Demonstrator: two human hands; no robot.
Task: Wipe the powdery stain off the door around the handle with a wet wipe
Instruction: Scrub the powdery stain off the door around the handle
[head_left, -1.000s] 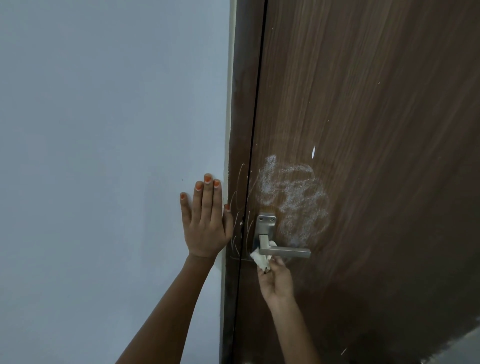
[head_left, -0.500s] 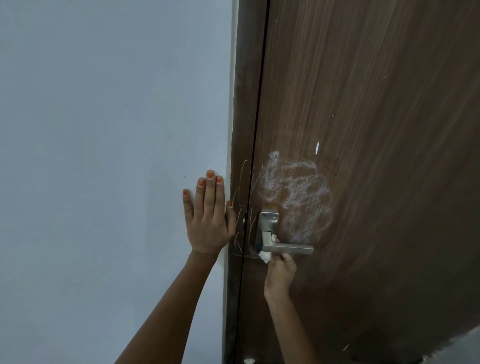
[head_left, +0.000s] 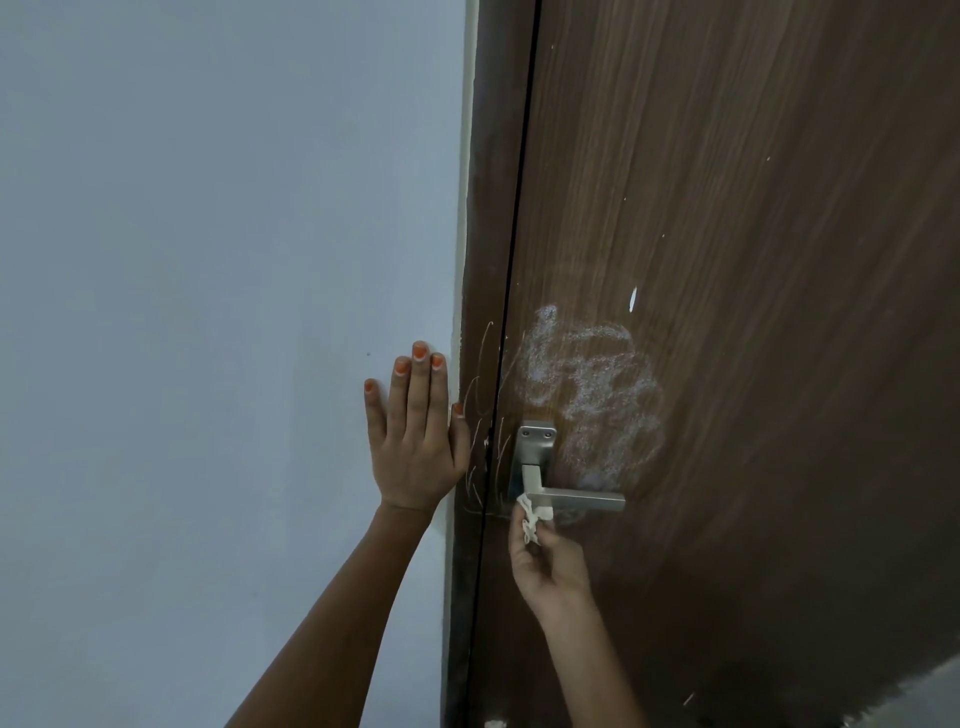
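Observation:
A dark brown wooden door (head_left: 753, 260) carries a white powdery stain (head_left: 592, 389) above and to the right of its silver lever handle (head_left: 569, 499). My right hand (head_left: 550, 566) pinches a crumpled white wet wipe (head_left: 532, 519) just below the handle's inner end, touching the door there. My left hand (head_left: 415, 436) lies flat with fingers spread on the pale wall beside the door frame. Thin white scratch marks (head_left: 480, 415) run down the frame next to the handle plate.
The pale blue-grey wall (head_left: 208, 312) fills the left half. The brown door frame (head_left: 488, 208) stands between wall and door. A small white scrap (head_left: 494, 723) lies at the foot of the door. A white fleck (head_left: 632, 299) sits above the stain.
My right hand has dropped slightly from under the handle and turned, so the wipe now shows below the handle's inner end. The left hand has stayed on the wall.

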